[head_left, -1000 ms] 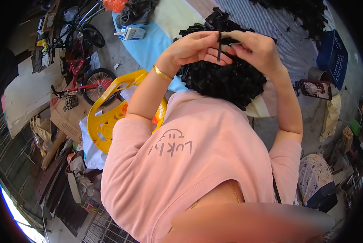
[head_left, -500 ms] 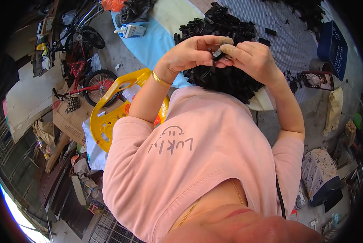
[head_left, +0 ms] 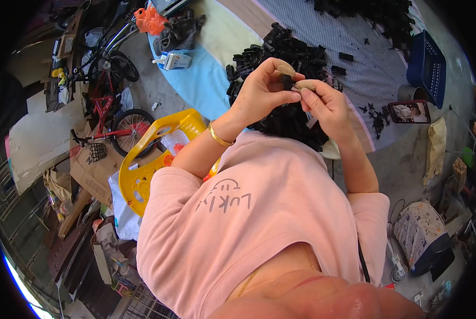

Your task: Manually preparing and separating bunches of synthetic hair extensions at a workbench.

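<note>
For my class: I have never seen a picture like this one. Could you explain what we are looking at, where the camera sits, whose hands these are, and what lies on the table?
There is no machine here. A person wears a wide-angle camera on the head, looking down, so you see their own pink shirt below and both arms reaching forward. The lens bends straight edges near the rim.

The left hand and the right hand meet over the table. Together they pinch a small black part between the fingertips; its exact shape is too small to tell.

Below the hands lies a pile of similar black parts, with more scattered farther across the table. A blue basket and a phone are on the right. On the floor to the left stand a yellow plastic chair and a red bicycle.
</note>
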The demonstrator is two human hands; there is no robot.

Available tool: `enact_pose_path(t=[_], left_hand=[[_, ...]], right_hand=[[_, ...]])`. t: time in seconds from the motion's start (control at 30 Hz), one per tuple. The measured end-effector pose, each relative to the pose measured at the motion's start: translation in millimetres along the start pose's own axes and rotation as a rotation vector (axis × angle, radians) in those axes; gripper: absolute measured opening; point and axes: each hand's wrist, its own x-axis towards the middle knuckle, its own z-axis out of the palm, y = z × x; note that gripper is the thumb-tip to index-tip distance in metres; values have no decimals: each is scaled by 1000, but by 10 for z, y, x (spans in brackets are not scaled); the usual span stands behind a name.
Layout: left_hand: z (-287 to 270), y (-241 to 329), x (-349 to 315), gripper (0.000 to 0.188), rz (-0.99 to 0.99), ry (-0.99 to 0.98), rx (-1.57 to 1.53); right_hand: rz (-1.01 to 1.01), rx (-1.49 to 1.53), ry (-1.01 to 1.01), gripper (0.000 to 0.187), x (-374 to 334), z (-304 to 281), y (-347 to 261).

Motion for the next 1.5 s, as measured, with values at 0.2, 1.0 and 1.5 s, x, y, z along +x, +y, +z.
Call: enact_pose_path(t=[0.2, 1.0, 1.5], left_hand=[[53, 4, -42, 35, 59, -9, 85], [24, -180, -137, 21, 128, 106, 284], [272, 7, -101, 60, 310, 149, 960]], right_hand=[[-5, -104, 7, 16, 5, -20, -13], [148, 91, 70, 16, -63, 125, 79], [-237, -358, 217, 21, -36, 22, 6]])
